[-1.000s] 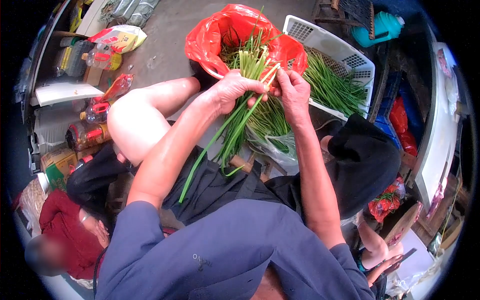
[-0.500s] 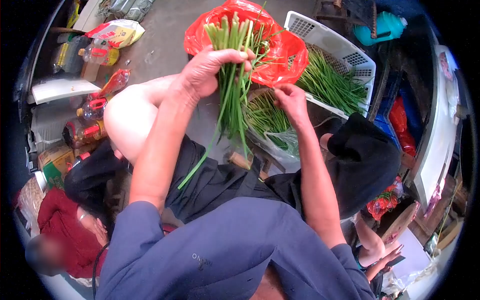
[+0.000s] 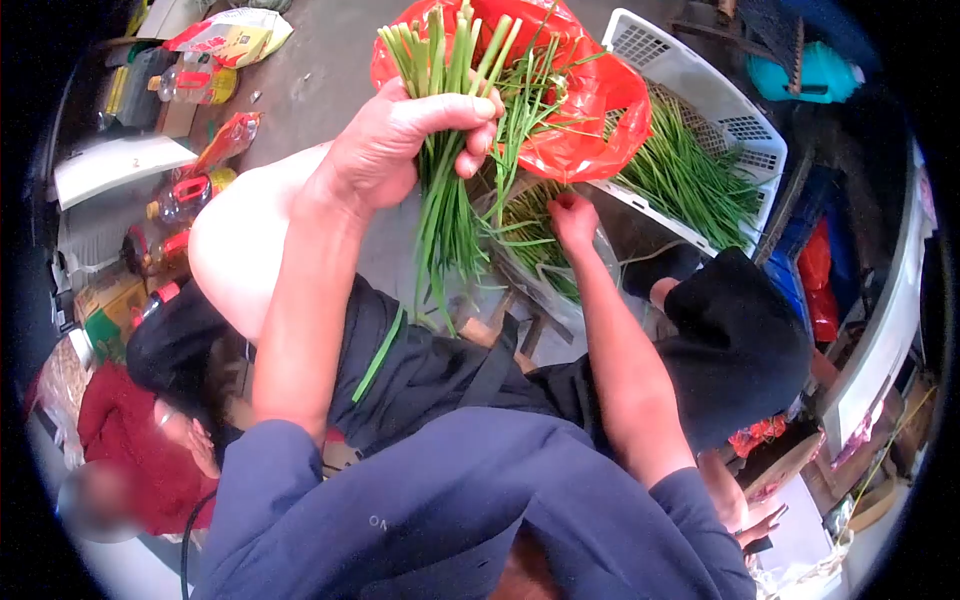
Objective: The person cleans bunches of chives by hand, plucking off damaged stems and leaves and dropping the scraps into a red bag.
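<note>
A bunch of long green stalks point(image 3: 450, 215) hangs from my left hand point(image 3: 400, 130), whose fingers are wrapped round it, pale cut ends up. Behind it stands a red plastic bag point(image 3: 600, 110) with loose green leaves at its mouth. My right hand point(image 3: 573, 220) is closed at a clear plastic bag point(image 3: 545, 285) of more stalks, and its fingertips are too small to show what they hold. A white slatted basket point(image 3: 640, 45) with green stalks point(image 3: 690, 175) lies to the right. One loose green blade point(image 3: 380, 358) rests on the dark trousers.
Bottles point(image 3: 190, 85) and a cardboard box point(image 3: 115, 300) stand at the left. A person in a dark red top point(image 3: 145, 450) is at the lower left. Another person's hand point(image 3: 765, 525) shows at the lower right. A teal jug point(image 3: 805, 75) lies at the upper right.
My left hand has moved up and left with the bunch, away from my right hand, which has gone down to the clear bag. One blade has dropped onto the trousers.
</note>
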Demonstrator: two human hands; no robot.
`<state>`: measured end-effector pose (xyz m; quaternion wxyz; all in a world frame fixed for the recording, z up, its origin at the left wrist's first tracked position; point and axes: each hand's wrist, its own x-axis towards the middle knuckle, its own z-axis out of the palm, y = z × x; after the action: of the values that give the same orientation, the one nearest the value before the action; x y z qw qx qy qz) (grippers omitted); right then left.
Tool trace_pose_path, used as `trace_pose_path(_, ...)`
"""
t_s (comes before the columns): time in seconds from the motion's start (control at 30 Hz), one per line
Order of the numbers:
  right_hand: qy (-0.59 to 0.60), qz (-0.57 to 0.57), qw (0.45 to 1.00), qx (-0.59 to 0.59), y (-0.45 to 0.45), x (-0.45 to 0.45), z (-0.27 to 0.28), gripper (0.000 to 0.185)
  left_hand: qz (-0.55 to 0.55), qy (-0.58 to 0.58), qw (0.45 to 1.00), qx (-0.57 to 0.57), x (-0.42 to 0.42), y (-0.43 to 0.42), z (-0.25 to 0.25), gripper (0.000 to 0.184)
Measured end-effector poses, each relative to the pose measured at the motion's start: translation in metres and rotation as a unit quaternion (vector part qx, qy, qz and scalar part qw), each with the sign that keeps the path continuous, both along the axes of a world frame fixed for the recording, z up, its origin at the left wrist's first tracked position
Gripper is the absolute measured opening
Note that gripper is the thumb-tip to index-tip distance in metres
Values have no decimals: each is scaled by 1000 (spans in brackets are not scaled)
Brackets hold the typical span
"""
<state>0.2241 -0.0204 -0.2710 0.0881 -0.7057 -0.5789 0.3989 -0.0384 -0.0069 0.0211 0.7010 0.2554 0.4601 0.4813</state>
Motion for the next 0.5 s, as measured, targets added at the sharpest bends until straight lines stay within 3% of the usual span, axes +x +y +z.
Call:
trace_pose_path(0.1, -17, 60, 997, 37, 3, -6, 3, 32, -10, -6, 1000, -12, 1, 1, -2, 15)
trace_pose_path(0.27, -72, 54, 996, -4, 9, -14, 6, 27, 5, 0, 999, -37, 7, 2, -3, 16)
trace_pose_path(0.47, 43, 43, 995, 74, 13, 8, 4, 25, -9, 14, 1000, -6, 13, 1, -6, 15)
trace_pose_path(0.5, 119, 9, 993, 3, 17, 9, 18, 22, -25, 19, 1000, 2, 14, 0, -6, 16)
